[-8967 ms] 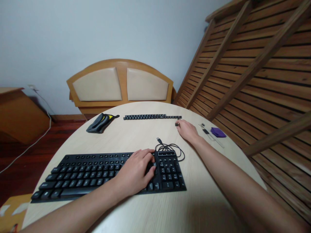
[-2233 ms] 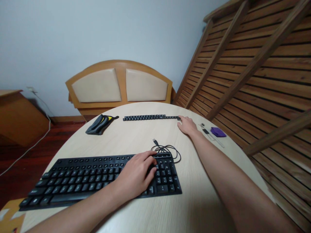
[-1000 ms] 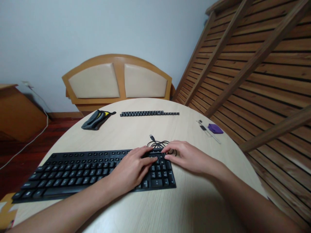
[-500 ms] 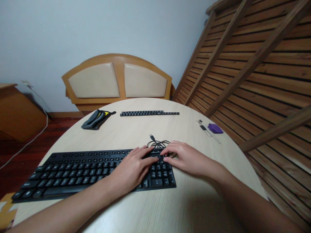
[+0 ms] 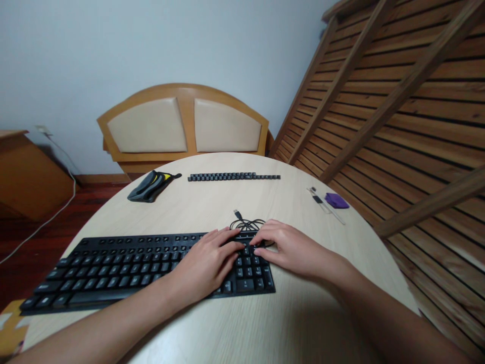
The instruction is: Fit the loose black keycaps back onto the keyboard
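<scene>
A black keyboard [image 5: 125, 270] lies across the near side of the round table [image 5: 212, 202], bare switches showing in its upper rows. My left hand [image 5: 206, 255] rests flat over its right part, fingers stretched toward the top edge and thumb by the number pad. At the top of the number pad, my right hand [image 5: 284, 247] has thumb and forefinger closed around a small black keycap [image 5: 255, 247], mostly hidden by the fingertips. Behind the hands lies the keyboard's coiled black cable [image 5: 246, 224], its USB plug [image 5: 237, 214] pointing away.
Loose black keycaps [image 5: 223, 177] stand in rows at the table's far side. To their left is a grey and black pouch with yellow trim [image 5: 151, 187]. On the right lie a folded purple cloth [image 5: 337, 200] and a thin white tool [image 5: 329, 210]. Wooden slats [image 5: 417, 126] rise beyond.
The left thumb has shifted slightly left. My right hand stays at the same keycap; the whole view has moved very slightly.
</scene>
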The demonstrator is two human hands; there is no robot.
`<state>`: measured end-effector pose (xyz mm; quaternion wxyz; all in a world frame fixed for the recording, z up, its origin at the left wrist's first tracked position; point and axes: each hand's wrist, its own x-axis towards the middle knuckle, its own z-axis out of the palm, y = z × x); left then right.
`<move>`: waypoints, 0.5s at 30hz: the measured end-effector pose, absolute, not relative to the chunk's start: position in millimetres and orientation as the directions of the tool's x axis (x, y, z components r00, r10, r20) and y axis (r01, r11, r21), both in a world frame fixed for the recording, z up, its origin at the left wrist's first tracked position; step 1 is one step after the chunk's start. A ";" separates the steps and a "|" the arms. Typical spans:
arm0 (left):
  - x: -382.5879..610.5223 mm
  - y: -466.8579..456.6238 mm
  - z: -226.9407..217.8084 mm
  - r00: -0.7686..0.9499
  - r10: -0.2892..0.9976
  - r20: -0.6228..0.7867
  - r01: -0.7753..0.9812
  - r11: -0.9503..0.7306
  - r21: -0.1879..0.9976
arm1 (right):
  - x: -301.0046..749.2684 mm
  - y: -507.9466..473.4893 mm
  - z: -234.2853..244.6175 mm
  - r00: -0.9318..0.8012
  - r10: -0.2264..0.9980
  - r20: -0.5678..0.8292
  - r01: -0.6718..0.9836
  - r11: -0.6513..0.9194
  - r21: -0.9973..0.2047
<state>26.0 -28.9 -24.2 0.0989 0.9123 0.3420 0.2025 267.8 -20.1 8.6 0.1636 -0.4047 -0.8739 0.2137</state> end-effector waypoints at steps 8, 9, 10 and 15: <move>25.7 -28.5 -25.1 0.672 0.671 0.313 0.587 -0.740 0.328 | 268.4 -21.0 8.5 -0.610 0.785 0.106 0.642 0.569 -0.515; 25.7 -28.6 -25.2 0.669 0.672 0.318 0.586 -0.740 0.330 | 268.3 -21.1 8.9 -0.611 0.784 0.104 0.640 0.568 -0.518; 25.8 -28.6 -25.2 0.668 0.672 0.321 0.586 -0.740 0.331 | 268.1 -21.2 9.3 -0.613 0.784 0.103 0.639 0.568 -0.519; 26.4 -29.0 -24.6 0.666 0.681 0.304 0.597 -0.731 0.330 | 267.2 -22.1 9.8 -0.618 0.779 0.103 0.642 0.576 -0.506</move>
